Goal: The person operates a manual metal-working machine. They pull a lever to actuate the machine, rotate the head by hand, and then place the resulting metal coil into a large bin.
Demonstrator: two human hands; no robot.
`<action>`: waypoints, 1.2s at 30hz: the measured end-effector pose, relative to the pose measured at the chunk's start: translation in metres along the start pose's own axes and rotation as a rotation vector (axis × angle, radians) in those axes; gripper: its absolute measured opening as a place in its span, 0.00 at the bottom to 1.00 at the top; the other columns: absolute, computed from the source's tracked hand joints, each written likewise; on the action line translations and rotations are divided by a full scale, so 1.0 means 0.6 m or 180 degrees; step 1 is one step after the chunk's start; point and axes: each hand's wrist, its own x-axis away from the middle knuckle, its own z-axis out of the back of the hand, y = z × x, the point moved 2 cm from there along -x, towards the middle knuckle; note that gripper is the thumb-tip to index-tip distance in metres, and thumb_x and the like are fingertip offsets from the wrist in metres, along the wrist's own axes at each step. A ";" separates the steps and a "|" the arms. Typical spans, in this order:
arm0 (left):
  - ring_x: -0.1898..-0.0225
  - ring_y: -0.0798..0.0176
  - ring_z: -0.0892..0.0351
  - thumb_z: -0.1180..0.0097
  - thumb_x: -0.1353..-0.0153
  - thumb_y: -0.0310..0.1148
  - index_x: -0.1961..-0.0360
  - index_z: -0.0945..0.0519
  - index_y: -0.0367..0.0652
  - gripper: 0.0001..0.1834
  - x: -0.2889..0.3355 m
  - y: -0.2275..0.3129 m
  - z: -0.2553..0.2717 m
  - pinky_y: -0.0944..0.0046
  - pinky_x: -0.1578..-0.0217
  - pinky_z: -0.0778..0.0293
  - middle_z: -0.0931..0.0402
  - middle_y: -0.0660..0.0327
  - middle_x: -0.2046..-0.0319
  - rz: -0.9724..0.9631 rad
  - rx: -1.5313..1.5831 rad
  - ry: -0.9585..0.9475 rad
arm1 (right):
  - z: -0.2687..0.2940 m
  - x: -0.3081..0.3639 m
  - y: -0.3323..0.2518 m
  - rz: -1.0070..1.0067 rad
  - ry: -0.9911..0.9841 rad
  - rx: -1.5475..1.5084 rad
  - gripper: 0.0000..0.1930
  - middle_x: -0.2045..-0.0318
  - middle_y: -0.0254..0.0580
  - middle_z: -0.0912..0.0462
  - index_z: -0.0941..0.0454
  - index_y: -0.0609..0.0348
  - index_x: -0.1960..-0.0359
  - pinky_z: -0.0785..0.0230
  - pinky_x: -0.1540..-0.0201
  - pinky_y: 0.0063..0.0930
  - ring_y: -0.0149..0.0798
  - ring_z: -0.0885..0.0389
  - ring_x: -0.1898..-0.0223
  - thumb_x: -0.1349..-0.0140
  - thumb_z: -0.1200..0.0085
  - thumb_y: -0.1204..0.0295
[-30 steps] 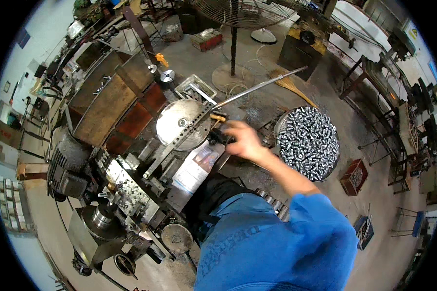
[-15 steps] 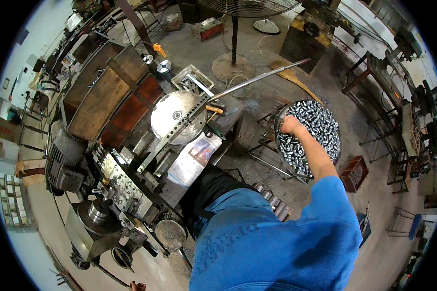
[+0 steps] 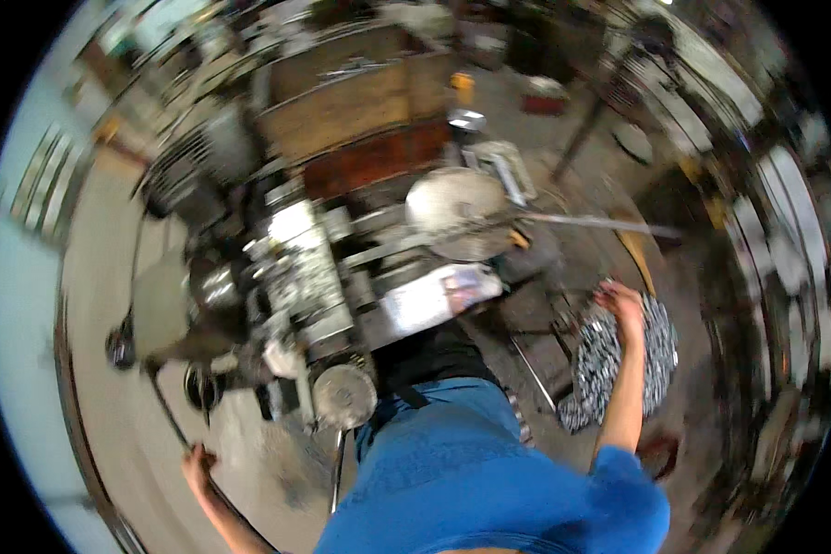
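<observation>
At the lower left my left hand (image 3: 197,467) is closed round the end of a long dark lever (image 3: 165,411) that runs down from the machine. My right hand (image 3: 621,306) is raised over the far edge of a round pan heaped with small shiny metal parts (image 3: 623,365). Its fingers look curled together, but blur hides what they hold, if anything. The machine's chuck (image 3: 214,284) is on the left. A metal-littered slide (image 3: 295,242) lies beside it, and a round grey disc (image 3: 344,395) is near my waist.
A big pale disc (image 3: 454,198) with a flat bar and a long rod (image 3: 609,223) juts across the bench towards the right. A printed sheet (image 3: 439,297) lies before it. A wooden-sided bin (image 3: 342,106) stands behind. A red box (image 3: 657,454) sits beside the pan.
The view has turned, swinging the machine up and to the right. My right hand has lifted off the pile of metal parts, and my left hand and forearm have come further into view.
</observation>
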 end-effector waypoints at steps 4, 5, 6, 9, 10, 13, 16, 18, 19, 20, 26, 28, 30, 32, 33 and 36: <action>0.82 0.64 0.26 0.45 0.46 0.33 0.76 0.26 0.34 0.11 0.002 0.056 -0.051 0.63 0.78 0.25 0.28 0.58 0.84 0.0139 -0.0070 0.0287 | -0.149 -0.010 -0.087 0.1276 -0.1028 0.0592 0.15 0.56 0.48 0.26 0.22 0.71 0.66 0.30 0.56 0.28 0.37 0.24 0.58 0.49 0.49 0.69; 0.81 0.65 0.25 0.43 0.46 0.33 0.73 0.26 0.33 0.11 0.015 0.064 -0.053 0.63 0.79 0.24 0.28 0.58 0.83 0.0154 -0.0051 0.0393 | -0.224 -0.010 -0.124 0.1266 -0.1423 0.0729 0.15 0.58 0.47 0.25 0.20 0.70 0.69 0.32 0.57 0.27 0.35 0.25 0.58 0.55 0.50 0.69; 0.81 0.65 0.25 0.43 0.46 0.33 0.70 0.26 0.33 0.12 0.016 0.060 -0.047 0.64 0.79 0.24 0.28 0.58 0.83 0.0150 -0.0010 0.0350 | -0.297 -0.014 -0.138 0.1383 -0.1455 0.1230 0.18 0.58 0.47 0.24 0.19 0.67 0.69 0.32 0.57 0.25 0.36 0.24 0.58 0.59 0.52 0.69; 0.82 0.65 0.25 0.42 0.46 0.32 0.68 0.27 0.32 0.13 0.033 0.043 -0.032 0.65 0.81 0.26 0.27 0.58 0.83 0.0088 -0.0168 0.0410 | -0.529 0.017 -0.199 0.2189 -0.2636 0.1709 0.19 0.57 0.52 0.22 0.17 0.57 0.71 0.32 0.52 0.31 0.45 0.24 0.54 0.70 0.50 0.73; 0.82 0.65 0.26 0.42 0.47 0.32 0.67 0.28 0.32 0.13 0.040 0.038 -0.033 0.65 0.81 0.26 0.27 0.58 0.83 0.0003 -0.0214 0.0453 | -0.599 0.040 -0.227 0.2704 -0.2992 0.1603 0.16 0.57 0.52 0.22 0.18 0.58 0.72 0.31 0.54 0.33 0.48 0.23 0.56 0.70 0.47 0.72; 0.82 0.67 0.26 0.42 0.48 0.30 0.66 0.28 0.32 0.13 0.060 0.045 -0.041 0.66 0.81 0.28 0.27 0.58 0.83 -0.0164 -0.0708 0.0512 | -0.769 0.097 -0.275 0.3733 -0.3247 0.1620 0.13 0.61 0.51 0.21 0.19 0.59 0.76 0.31 0.57 0.38 0.51 0.24 0.61 0.69 0.47 0.71; 0.82 0.65 0.26 0.42 0.51 0.32 0.67 0.28 0.34 0.14 0.102 0.059 -0.036 0.63 0.79 0.30 0.26 0.56 0.83 -0.0166 -0.1223 0.0568 | -0.919 0.109 -0.263 0.4205 -0.3525 0.2992 0.12 0.71 0.50 0.20 0.20 0.60 0.78 0.30 0.61 0.40 0.51 0.24 0.64 0.68 0.48 0.71; 0.82 0.63 0.26 0.41 0.51 0.35 0.68 0.28 0.34 0.15 0.129 0.035 -0.018 0.61 0.78 0.30 0.26 0.55 0.83 -0.0056 -0.1593 0.0555 | -0.987 0.110 -0.237 0.4319 -0.3299 0.3906 0.10 0.76 0.50 0.20 0.20 0.61 0.80 0.29 0.63 0.39 0.51 0.23 0.65 0.66 0.48 0.70; 0.80 0.58 0.25 0.41 0.52 0.38 0.69 0.28 0.34 0.17 0.139 0.036 -0.022 0.58 0.75 0.30 0.26 0.52 0.82 0.0081 -0.1520 0.0541 | -1.004 0.103 -0.227 0.4419 -0.3394 0.4273 0.09 0.76 0.52 0.21 0.21 0.61 0.81 0.29 0.63 0.39 0.50 0.23 0.66 0.65 0.48 0.70; 0.79 0.56 0.25 0.41 0.52 0.38 0.69 0.28 0.34 0.17 0.152 0.024 -0.018 0.58 0.74 0.30 0.27 0.51 0.81 0.0109 -0.1585 0.0666 | -1.017 0.098 -0.220 0.4267 -0.3369 0.4395 0.09 0.74 0.52 0.21 0.21 0.60 0.80 0.29 0.61 0.39 0.50 0.23 0.65 0.64 0.48 0.70; 0.70 0.42 0.24 0.39 0.55 0.37 0.67 0.27 0.33 0.19 0.187 0.028 -0.036 0.51 0.68 0.30 0.26 0.45 0.78 0.0302 -0.2160 0.1192 | -1.030 0.106 -0.209 0.3293 -0.3253 0.3881 0.13 0.79 0.61 0.23 0.22 0.69 0.81 0.27 0.64 0.40 0.56 0.21 0.71 0.67 0.48 0.69; 0.68 0.40 0.25 0.39 0.55 0.37 0.66 0.26 0.34 0.19 0.185 0.031 -0.044 0.49 0.67 0.30 0.25 0.43 0.75 0.0276 -0.2168 0.1403 | -1.034 0.102 -0.210 0.2666 -0.2943 0.3176 0.14 0.79 0.62 0.23 0.22 0.69 0.80 0.28 0.64 0.39 0.57 0.21 0.71 0.67 0.49 0.69; 0.68 0.40 0.25 0.40 0.54 0.36 0.66 0.26 0.35 0.18 0.177 0.015 -0.040 0.49 0.66 0.29 0.25 0.43 0.75 0.0217 -0.2268 0.1453 | -1.042 0.105 -0.230 0.2449 -0.3070 0.3301 0.16 0.72 0.65 0.23 0.23 0.72 0.77 0.29 0.58 0.41 0.59 0.22 0.65 0.64 0.47 0.68; 0.67 0.40 0.25 0.41 0.53 0.37 0.66 0.25 0.35 0.17 0.173 0.028 -0.044 0.50 0.66 0.29 0.25 0.44 0.75 0.0265 -0.2572 0.1365 | -1.049 0.123 -0.247 0.2276 -0.3135 0.3429 0.17 0.69 0.66 0.22 0.22 0.72 0.74 0.30 0.55 0.41 0.60 0.23 0.62 0.63 0.47 0.67; 0.67 0.41 0.24 0.42 0.52 0.37 0.67 0.25 0.36 0.16 0.170 0.032 -0.043 0.50 0.66 0.29 0.25 0.44 0.74 0.0284 -0.2736 0.1307 | -1.049 0.126 -0.249 0.2265 -0.3103 0.3406 0.17 0.68 0.65 0.22 0.22 0.71 0.73 0.30 0.55 0.41 0.60 0.23 0.62 0.63 0.46 0.67; 0.70 0.43 0.24 0.46 0.52 0.34 0.70 0.25 0.37 0.11 0.150 0.004 -0.002 0.51 0.68 0.29 0.24 0.47 0.76 -0.0064 -0.3598 0.1542 | -1.054 0.101 -0.250 0.2090 -0.3101 0.3265 0.16 0.71 0.60 0.21 0.21 0.65 0.76 0.29 0.60 0.39 0.57 0.22 0.64 0.65 0.46 0.64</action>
